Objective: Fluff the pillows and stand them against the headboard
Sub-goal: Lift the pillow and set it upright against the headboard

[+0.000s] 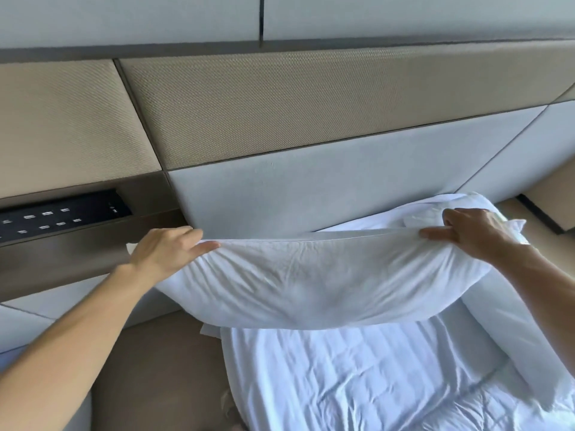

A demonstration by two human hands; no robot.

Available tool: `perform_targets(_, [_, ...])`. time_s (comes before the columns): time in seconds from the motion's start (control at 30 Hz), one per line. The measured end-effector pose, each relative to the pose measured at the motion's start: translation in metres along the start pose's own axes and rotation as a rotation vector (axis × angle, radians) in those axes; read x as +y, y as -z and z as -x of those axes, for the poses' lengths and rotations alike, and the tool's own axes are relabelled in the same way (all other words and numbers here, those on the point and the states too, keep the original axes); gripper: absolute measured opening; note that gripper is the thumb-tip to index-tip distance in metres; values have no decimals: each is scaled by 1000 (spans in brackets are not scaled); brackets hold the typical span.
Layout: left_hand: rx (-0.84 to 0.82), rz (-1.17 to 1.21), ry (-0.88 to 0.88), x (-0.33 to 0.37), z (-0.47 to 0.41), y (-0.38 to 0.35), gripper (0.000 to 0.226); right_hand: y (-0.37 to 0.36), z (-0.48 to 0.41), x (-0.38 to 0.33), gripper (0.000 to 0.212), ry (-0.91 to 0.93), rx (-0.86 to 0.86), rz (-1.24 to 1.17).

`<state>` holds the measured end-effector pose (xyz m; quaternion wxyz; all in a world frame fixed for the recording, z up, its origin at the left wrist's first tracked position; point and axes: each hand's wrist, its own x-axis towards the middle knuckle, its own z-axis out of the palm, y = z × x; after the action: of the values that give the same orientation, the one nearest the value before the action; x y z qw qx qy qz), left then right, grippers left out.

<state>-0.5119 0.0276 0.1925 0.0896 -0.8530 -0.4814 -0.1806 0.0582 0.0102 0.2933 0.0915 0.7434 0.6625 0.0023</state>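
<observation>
1. Pillow (311, 281) up in the air, hanging by its top seam over the head end of the bed (155, 362), just in front of the headboard (311, 188) and not yet leaning on it.
2. Left hand (169, 253) has a closed grip on the seam's left end, fingers curled over the edge and pinching the cloth.
3. Right hand (466, 233) matches it at the right end: fingers hooked over the top, thumb lying along the seam, grip tight on the fabric.
4. Filling looks to have sagged into the belly, so I'd say this is the fluffing step.
5. To do it well: short, sharp shakes with both grips level so the fill spreads evenly, then a squeeze inward from the two ends to plump it.
6. When it goes down, set the bottom edge at the head end of the bed and tip the top back onto the headboard so it stands, not slumps.
7. Watch the loose case: pinching cloth alone could let the insert slide.
8. Count: two hands, both busy on one pillow.
9. Second pillow (435, 209) lies behind the right hand at the head end's right corner, touching the headboard, slumped.
10. One white roll (504, 343) runs down the right edge; pillow or folded cover, I can't tell.
11. One rumpled sheet (342, 384), one dark switch panel (59, 214) off the bed's left side.
</observation>
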Motion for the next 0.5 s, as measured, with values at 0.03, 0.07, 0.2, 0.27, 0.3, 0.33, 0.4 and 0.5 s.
perform_targets(0.03, [-7, -18, 11, -2, -5, -8, 62, -2, -18, -1, 63, 13, -11, -14])
perform_targets(0.07, [-11, -40, 21, -3, -8, -13, 60, -9, -37, 0, 67, 40, -7, -18])
perform_targets(0.2, [-18, -112, 36, -9, -20, -37, 53, -33, -114, -4, 86, 195, 21, -91])
perform_targets(0.27, [0, -136, 61, -10, -24, -44, 53, -44, -143, -10, 80, 227, 37, -95])
perform_targets(0.3, [12, -133, 91, -12, -27, -48, 54, -48, -157, -13, 78, 261, 65, -84])
perform_targets(0.33, [21, -135, 114, -12, -30, -54, 56, -54, -173, -16, 75, 305, 103, -68])
perform_targets(0.4, [4, -164, 138, -9, -33, -63, 57, -66, -199, -21, 73, 379, 210, -49])
perform_targets(0.5, [-70, -135, 234, -8, -38, -89, 56, -100, -240, -37, 84, 470, 278, -23])
